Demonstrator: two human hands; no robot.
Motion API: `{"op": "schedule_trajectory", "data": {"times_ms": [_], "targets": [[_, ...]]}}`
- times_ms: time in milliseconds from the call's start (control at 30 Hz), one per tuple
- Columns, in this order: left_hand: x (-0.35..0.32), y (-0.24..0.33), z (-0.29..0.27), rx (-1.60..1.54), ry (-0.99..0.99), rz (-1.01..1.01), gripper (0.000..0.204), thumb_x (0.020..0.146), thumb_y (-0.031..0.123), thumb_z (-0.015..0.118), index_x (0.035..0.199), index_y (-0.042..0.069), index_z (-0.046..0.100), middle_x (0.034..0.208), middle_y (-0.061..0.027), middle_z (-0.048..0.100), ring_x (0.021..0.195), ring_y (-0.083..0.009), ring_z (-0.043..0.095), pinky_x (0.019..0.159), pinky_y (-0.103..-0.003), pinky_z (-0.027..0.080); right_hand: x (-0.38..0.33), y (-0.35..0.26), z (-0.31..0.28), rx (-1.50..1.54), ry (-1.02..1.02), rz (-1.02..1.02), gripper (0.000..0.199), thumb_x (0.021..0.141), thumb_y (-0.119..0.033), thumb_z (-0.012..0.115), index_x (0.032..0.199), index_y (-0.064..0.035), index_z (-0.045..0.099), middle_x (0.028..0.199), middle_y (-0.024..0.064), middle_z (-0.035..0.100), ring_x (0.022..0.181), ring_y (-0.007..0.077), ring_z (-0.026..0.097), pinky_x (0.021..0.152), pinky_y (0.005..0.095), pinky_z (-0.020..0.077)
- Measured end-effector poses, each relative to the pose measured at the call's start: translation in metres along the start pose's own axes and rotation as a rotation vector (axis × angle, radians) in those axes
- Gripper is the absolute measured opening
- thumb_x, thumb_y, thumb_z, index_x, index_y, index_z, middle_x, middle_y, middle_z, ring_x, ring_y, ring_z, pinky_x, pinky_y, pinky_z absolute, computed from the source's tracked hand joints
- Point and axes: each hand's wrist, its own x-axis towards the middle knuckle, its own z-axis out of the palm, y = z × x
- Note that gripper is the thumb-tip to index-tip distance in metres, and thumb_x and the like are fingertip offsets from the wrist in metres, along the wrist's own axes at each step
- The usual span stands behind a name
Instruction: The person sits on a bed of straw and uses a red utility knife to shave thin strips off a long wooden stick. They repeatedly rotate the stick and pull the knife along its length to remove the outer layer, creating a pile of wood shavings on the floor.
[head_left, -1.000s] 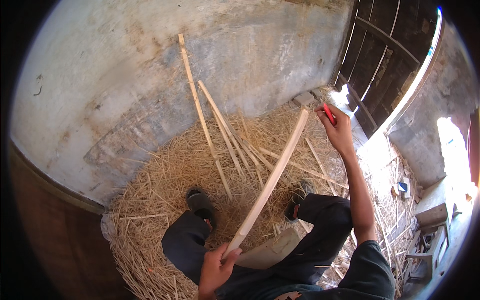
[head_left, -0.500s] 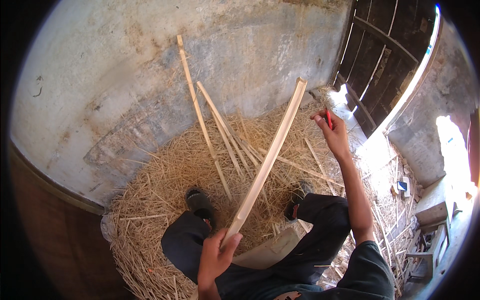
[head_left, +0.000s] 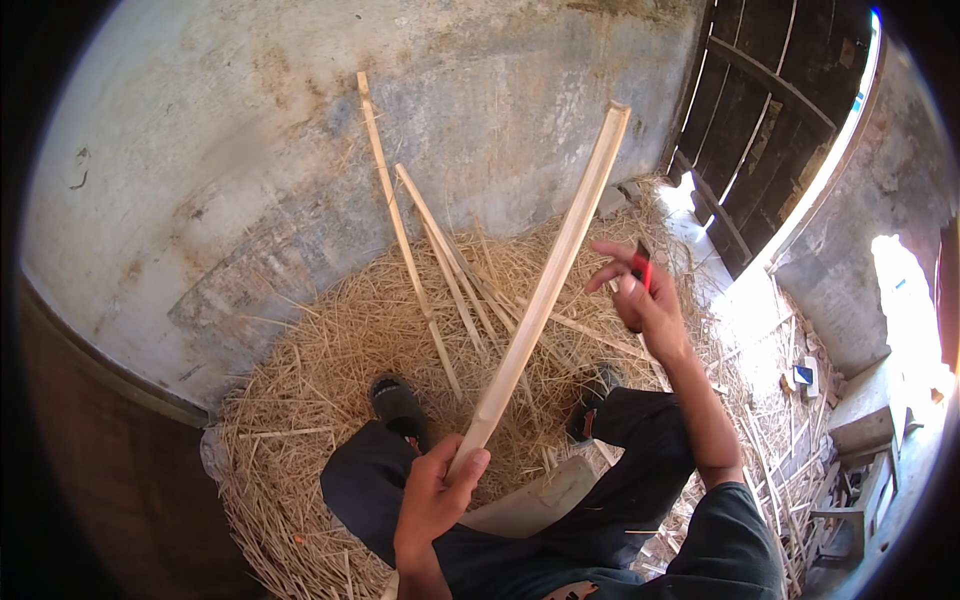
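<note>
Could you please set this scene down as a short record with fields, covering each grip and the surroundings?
Left grip: closed around the lower end of a long pale strip, far end raised
Right grip: holding a red tool with a dark tip, apart from the strip
Background: stained wall, thin pale sticks before it
Underfoot: straw-like shavings
Upper right: dark plank door

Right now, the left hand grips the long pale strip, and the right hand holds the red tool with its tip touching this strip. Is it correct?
Not quite: the tip is not touching the strip. The head view shows the red tool apart from the long pale strip, in the right hand; the left hand does grip the strip.
</note>
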Motion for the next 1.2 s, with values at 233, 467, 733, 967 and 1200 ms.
{"op": "schedule_trajectory", "data": {"times_ms": [233, 467, 733, 967, 1200], "targets": [[-0.001, 0.018, 0.004, 0.289, 0.026, 0.122, 0.026, 0.108, 0.026, 0.068, 0.112, 0.001, 0.073, 0.07, 0.0045, 0.056, 0.058, -0.0015, 0.046, 0.052, -0.024, 0.035, -0.014, -0.003, 0.04, 0.112, -0.064, 0.036, 0.055, 0.103, -0.04, 0.074, 0.138, 0.0018, 0.064, 0.076, -0.0048, 0.053, 0.057, 0.0019, 0.041, 0.052, 0.0229, 0.0292], [0.001, 0.021, 0.006, 0.121, 0.006, 0.133, 0.031, 0.112, 0.022, 0.06, 0.128, -0.002, 0.071, 0.081, -0.0022, 0.068, 0.065, -0.0055, 0.057, 0.059, -0.023, 0.046, -0.012, 0.011, 0.041, 0.303, 0.04, 0.098, 0.041, 0.101, -0.032, 0.078, 0.121, 0.0026, 0.07, 0.067, -0.0087, 0.043, 0.052, 0.0033, 0.035, 0.05, 0.0248, 0.0237], [0.016, 0.025, 0.004, -0.033, -0.194, 0.109, 0.049, 0.118, 0.034, 0.048, 0.138, -0.006, 0.067, 0.084, -0.004, 0.067, 0.065, -0.0069, 0.056, 0.062, -0.024, 0.048, -0.013, 0.006, 0.04, 0.296, 0.018, 0.105, 0.041, 0.101, -0.034, 0.077, 0.119, 0.0022, 0.069, 0.067, -0.0087, 0.043, 0.051, 0.0028, 0.033, 0.049, 0.0253, 0.0227], [0.016, 0.035, 0.01, -0.054, -0.107, 0.173, 0.048, 0.118, 0.033, 0.049, 0.139, -0.005, 0.069, 0.074, 0.0028, 0.053, 0.06, -0.0041, 0.041, 0.056, -0.024, 0.035, -0.019, -0.012, 0.036, 0.075, 0.043, -0.282, 0.039, 0.107, -0.029, 0.063, 0.131, 0.0016, 0.063, 0.093, 0.0018, 0.067, 0.075, 0.0097, 0.06, 0.062, 0.025, 0.0452], [0.014, 0.044, 0.019, -0.06, 0.019, 0.201, 0.045, 0.115, 0.031, 0.057, 0.138, -0.006, 0.069, 0.076, 0.0032, 0.056, 0.063, -0.0028, 0.044, 0.056, -0.022, 0.036, -0.041, -0.021, 0.054, -0.511, -0.142, -0.627, 0.035, 0.092, -0.027, 0.084, 0.117, -0.0055, 0.073, 0.086, 0.0062, 0.069, 0.068, 0.0233, 0.071, 0.06, 0.035, 0.0564]]}}
